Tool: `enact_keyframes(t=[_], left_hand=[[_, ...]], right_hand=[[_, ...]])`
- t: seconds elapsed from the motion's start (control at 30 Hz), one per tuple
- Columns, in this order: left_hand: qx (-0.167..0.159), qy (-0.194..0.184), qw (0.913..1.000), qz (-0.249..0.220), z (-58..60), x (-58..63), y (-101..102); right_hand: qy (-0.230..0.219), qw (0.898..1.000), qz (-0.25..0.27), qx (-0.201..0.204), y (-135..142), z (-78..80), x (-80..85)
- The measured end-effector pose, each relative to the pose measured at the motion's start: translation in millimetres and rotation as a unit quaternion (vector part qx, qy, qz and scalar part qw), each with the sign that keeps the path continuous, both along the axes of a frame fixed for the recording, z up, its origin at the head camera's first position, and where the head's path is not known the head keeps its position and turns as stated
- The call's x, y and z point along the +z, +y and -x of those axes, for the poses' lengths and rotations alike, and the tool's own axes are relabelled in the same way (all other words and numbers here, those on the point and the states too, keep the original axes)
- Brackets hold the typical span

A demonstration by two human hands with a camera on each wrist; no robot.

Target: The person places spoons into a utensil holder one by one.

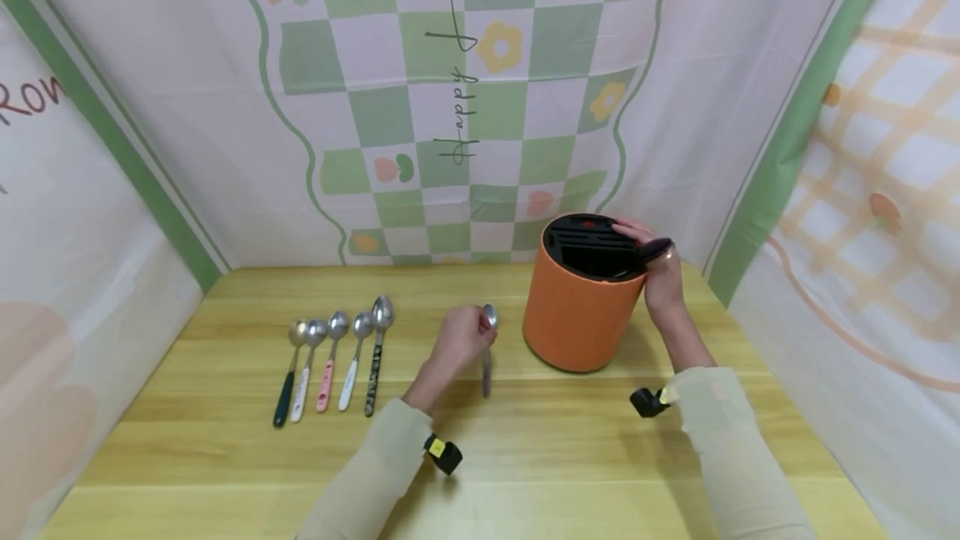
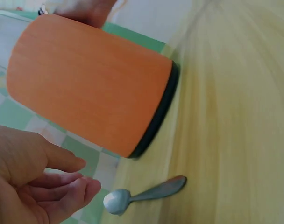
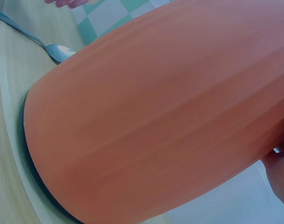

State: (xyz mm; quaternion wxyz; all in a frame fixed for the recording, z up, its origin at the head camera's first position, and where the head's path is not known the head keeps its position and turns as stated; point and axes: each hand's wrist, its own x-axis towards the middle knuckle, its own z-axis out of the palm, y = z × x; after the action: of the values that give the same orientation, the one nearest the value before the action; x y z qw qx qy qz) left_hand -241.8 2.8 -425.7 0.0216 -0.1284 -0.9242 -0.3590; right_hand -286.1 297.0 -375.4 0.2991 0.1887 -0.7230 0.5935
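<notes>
My left hand (image 1: 459,336) hovers just above a small metal spoon (image 2: 158,190) lying on the table. In the left wrist view its fingers are loosely bent, with a gap between thumb and fingertips and nothing held. To its right stands an orange utensil holder (image 1: 581,319) with a black slotted top (image 1: 585,232). My right hand (image 1: 663,282) grips the holder at its upper right side, fingertips lying over the rim. A dark, rounded spoon-like head (image 1: 655,251) sticks out at that rim, in front of the hand. The holder hides most of this hand in the right wrist view.
Several spoons lie in a row at the left of the wooden table (image 1: 555,448), among them one with a dark green handle (image 1: 284,400), one pink (image 1: 325,386) and one black patterned (image 1: 372,382). A checkered curtain (image 1: 465,107) hangs behind the table's back edge.
</notes>
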Motion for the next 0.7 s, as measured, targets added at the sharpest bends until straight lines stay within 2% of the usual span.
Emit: enact_keyframes(t=[0.27,0.43,0.7], left_hand=[[0.022,-0.041,0.9971,0.06,3.0,-11.3,0],[0.02,-0.045,0.9967,0.065,3.3,-16.1,0],[0.03,-0.084,0.9934,0.073,6.8,-20.9,5]], right_hand=[[0.001,1.0,-0.008,-0.007,0,-0.9,-0.1],[-0.012,1.0,-0.009,-0.015,0,-0.6,-0.4],[-0.013,1.0,-0.012,-0.017,1,0.4,-0.4]])
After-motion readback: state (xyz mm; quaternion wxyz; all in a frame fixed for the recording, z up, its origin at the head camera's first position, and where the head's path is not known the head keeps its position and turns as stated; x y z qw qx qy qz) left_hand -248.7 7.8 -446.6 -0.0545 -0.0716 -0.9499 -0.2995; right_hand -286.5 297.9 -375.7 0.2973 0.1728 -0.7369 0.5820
